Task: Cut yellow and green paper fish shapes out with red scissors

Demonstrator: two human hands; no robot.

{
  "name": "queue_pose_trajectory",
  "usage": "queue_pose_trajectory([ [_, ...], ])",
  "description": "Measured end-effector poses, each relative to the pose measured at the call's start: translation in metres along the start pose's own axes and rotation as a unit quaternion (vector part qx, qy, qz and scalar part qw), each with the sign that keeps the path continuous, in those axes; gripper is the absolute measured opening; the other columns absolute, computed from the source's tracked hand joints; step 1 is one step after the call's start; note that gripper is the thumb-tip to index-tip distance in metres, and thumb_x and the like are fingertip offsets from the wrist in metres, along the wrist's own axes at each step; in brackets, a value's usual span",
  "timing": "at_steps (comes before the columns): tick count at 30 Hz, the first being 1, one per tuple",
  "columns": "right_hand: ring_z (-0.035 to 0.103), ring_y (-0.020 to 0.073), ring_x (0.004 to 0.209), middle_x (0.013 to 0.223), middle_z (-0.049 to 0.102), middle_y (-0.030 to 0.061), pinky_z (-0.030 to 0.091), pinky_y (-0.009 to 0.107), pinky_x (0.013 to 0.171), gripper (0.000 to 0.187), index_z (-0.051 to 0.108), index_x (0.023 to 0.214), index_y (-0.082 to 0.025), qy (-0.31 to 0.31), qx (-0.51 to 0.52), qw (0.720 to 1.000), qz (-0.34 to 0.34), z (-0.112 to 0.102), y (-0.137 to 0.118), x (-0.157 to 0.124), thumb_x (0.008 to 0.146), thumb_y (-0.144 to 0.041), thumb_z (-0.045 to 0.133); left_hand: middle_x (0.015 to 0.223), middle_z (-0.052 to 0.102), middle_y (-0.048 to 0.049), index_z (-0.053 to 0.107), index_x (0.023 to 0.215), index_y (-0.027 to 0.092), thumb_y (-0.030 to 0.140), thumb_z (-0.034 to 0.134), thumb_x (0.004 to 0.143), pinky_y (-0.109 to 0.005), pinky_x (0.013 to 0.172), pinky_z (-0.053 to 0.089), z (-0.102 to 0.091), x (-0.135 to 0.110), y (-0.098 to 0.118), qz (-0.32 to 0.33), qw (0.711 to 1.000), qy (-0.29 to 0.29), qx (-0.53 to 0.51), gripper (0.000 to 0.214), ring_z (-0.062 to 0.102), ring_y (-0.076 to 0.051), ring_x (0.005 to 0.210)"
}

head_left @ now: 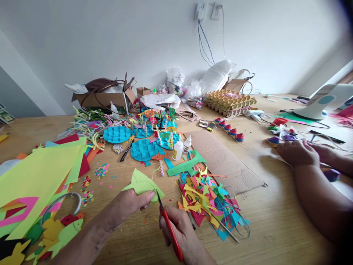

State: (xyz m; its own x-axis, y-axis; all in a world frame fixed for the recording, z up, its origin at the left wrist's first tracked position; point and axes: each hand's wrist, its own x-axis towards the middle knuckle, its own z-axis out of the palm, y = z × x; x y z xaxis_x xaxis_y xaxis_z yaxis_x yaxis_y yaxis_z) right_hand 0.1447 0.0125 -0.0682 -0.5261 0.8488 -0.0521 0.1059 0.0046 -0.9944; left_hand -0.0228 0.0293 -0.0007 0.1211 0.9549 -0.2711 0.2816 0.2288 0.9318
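Note:
My left hand (129, 207) pinches a light green paper cut-out (142, 183), fish-like in outline, held just above the wooden table (275, 221). My right hand (179, 230) is closed round red-handled scissors (169, 228), whose blades meet the cut-out's lower right edge. A heap of coloured paper scraps (209, 200) lies right of the scissors.
Large yellow-green sheets (38, 176) and cut fish shapes (55, 232) lie at the left. Blue paper discs (145, 149), glue bottles (178, 150), a black marker (127, 151), flat cardboard (220, 158), egg trays (230, 100) and boxes sit beyond. Another person's hands (300, 152) work at the right.

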Motion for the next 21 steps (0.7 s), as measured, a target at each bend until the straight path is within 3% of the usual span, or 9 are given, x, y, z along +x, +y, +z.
queue_pose_trajectory([
  [13,0.025,0.0075,0.046,0.051,0.025,-0.0066,0.019,0.021,0.043,0.039,0.031,0.054,-0.019,0.013,-0.014,1.000,-0.009,-0.0020,-0.0065,0.0019,0.085,-0.039,0.044,0.056,0.044,0.0055,0.045,0.055,0.020,0.039,0.048,0.077,-0.024,0.057,0.035,-0.0069,0.0049,-0.0053,0.003,0.999,-0.054,0.004,0.029,0.042,-0.013,0.057],
  [21,0.027,0.0086,0.048,0.051,0.026,-0.0062,0.020,0.022,0.044,0.035,0.032,0.054,-0.019,0.017,-0.024,0.999,-0.011,0.0011,-0.0065,0.0020,0.085,-0.033,0.043,0.053,0.046,0.0049,0.045,0.052,0.020,0.040,0.048,0.076,-0.024,0.057,0.036,-0.0094,0.0063,-0.0069,-0.010,0.999,-0.038,0.015,0.031,0.042,-0.013,0.056],
])
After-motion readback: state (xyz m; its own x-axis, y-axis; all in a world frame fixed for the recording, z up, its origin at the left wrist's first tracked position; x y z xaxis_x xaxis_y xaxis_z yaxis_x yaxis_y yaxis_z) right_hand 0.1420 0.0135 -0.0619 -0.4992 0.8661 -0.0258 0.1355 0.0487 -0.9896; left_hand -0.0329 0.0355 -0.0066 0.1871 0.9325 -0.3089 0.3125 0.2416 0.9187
